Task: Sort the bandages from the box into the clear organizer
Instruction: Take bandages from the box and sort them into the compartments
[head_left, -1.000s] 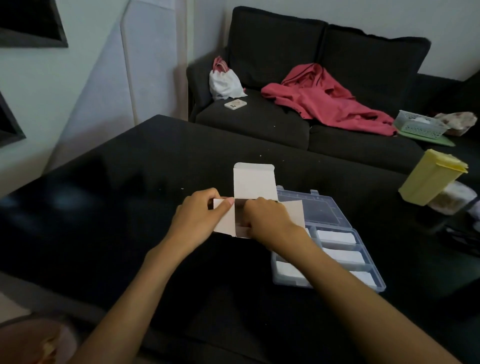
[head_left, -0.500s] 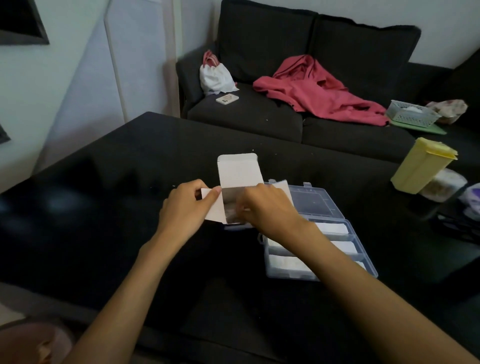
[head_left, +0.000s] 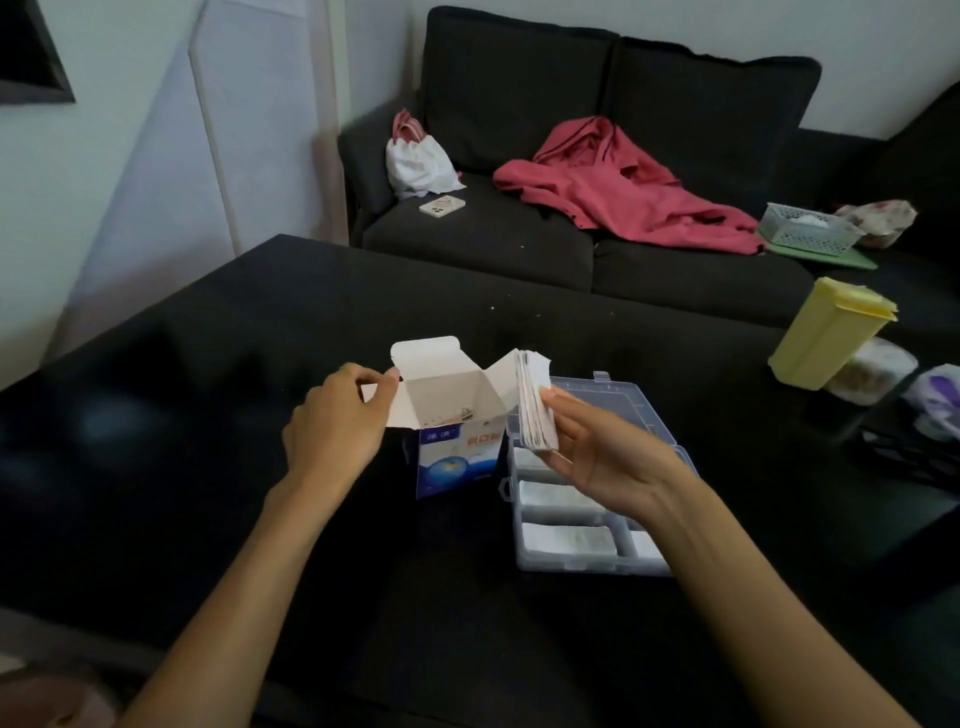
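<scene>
A white and blue bandage box (head_left: 457, 457) stands upright on the black table with its top flaps open. My left hand (head_left: 337, 421) pinches the box's left flap. My right hand (head_left: 597, 447) holds a stack of white bandages (head_left: 535, 400) just right of the box, above the clear organizer (head_left: 670, 452). The organizer lies open on the table, its lid folded back, and several of its compartments hold white bandages (head_left: 561, 496). A few small items remain at the bottom of the box.
A tilted yellow container (head_left: 831, 332) and some jars and bags stand at the table's right edge. Behind the black table (head_left: 208, 364) is a dark sofa with a red garment (head_left: 623, 187), a white bag, a phone and a mesh basket (head_left: 805, 228).
My right hand has come out of the box holding a stack of bandages and moved right over the organizer. The left hand stays on the box's flap.
</scene>
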